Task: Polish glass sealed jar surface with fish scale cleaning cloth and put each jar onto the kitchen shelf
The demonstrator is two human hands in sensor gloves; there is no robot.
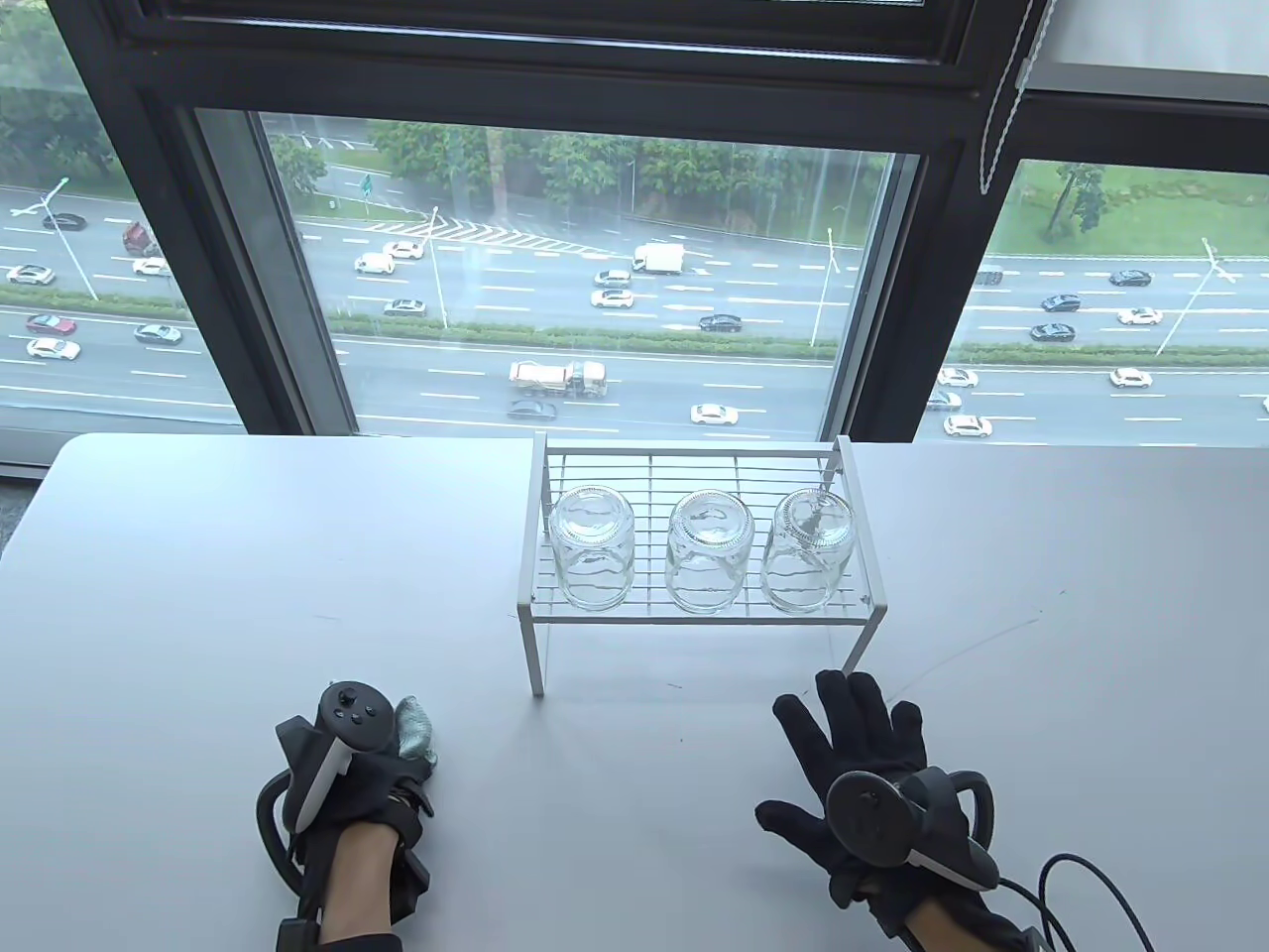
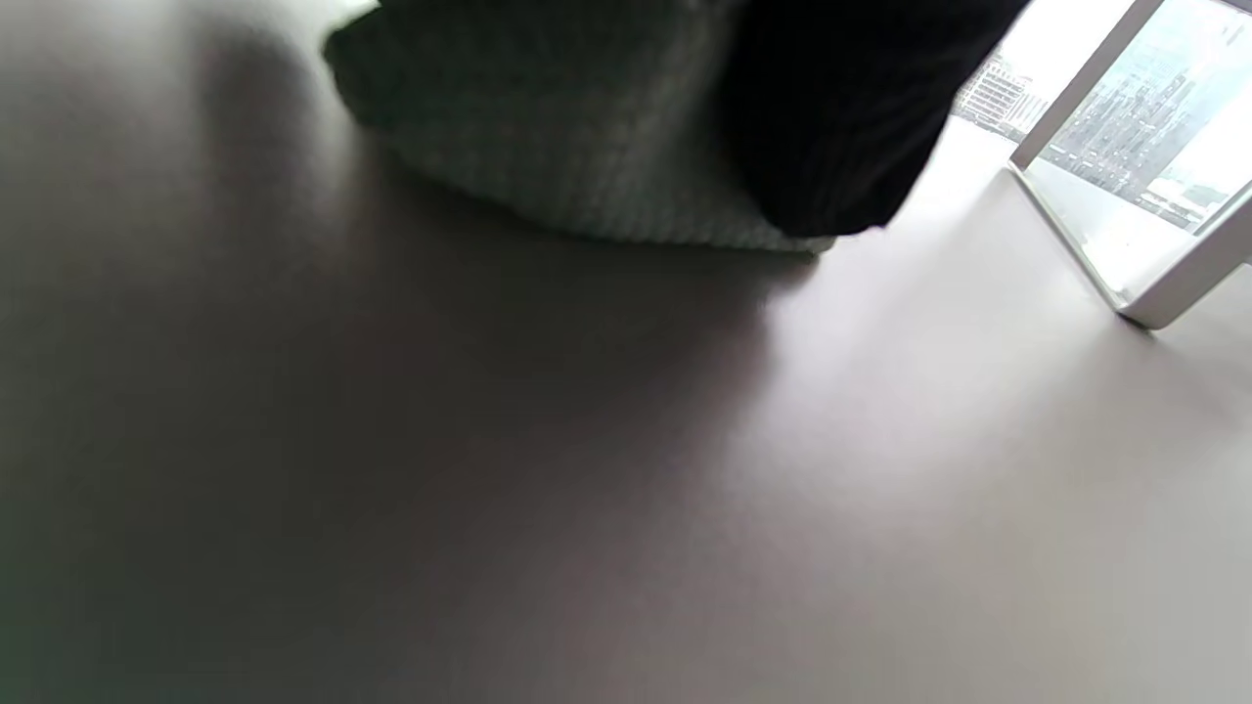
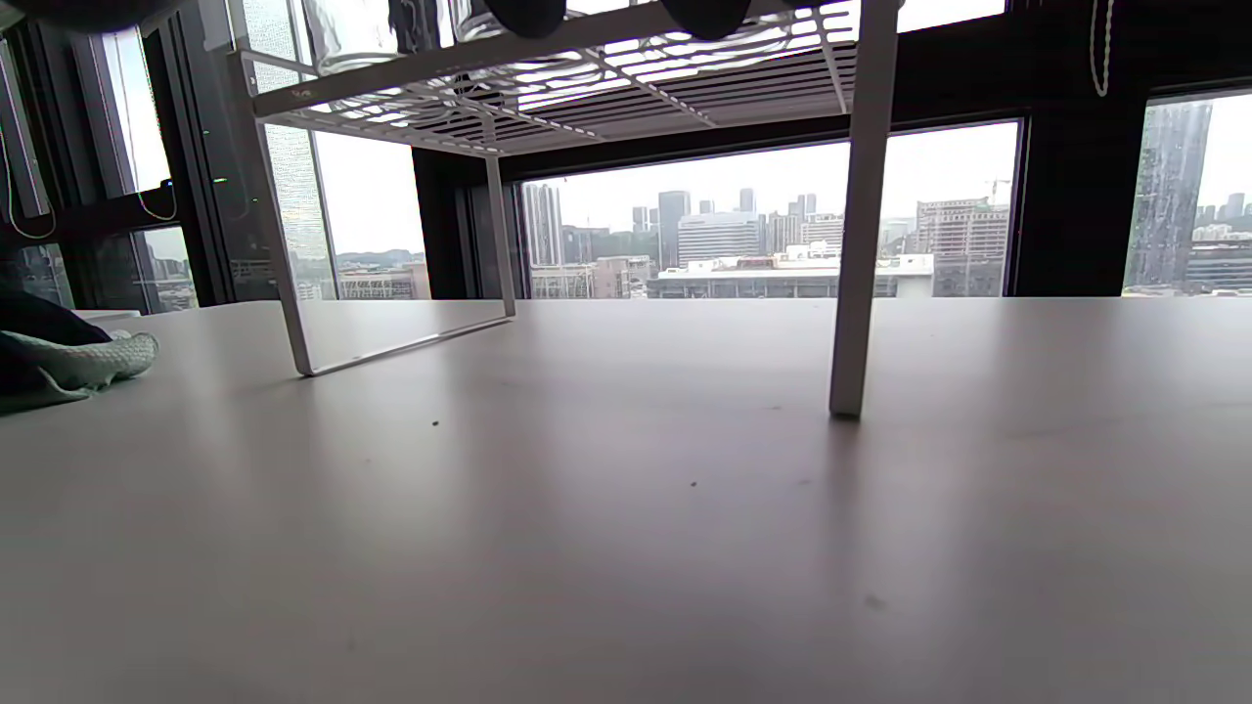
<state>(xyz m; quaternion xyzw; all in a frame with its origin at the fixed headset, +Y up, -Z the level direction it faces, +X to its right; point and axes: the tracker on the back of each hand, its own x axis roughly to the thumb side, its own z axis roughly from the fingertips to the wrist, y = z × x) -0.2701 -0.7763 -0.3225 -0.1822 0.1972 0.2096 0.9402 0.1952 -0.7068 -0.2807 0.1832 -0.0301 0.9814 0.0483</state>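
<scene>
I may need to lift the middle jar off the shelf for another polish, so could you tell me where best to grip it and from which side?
Grip the middle jar around its glass wall, coming from the front, the person's side. It seems to stand upside down, base up, with jars close on both sides, so only front and top are free. The open right hand is nearest.

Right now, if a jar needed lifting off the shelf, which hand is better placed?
The right hand: it lies open and empty on the table near the shelf. The left hand holds the cloth, farther away.
</scene>
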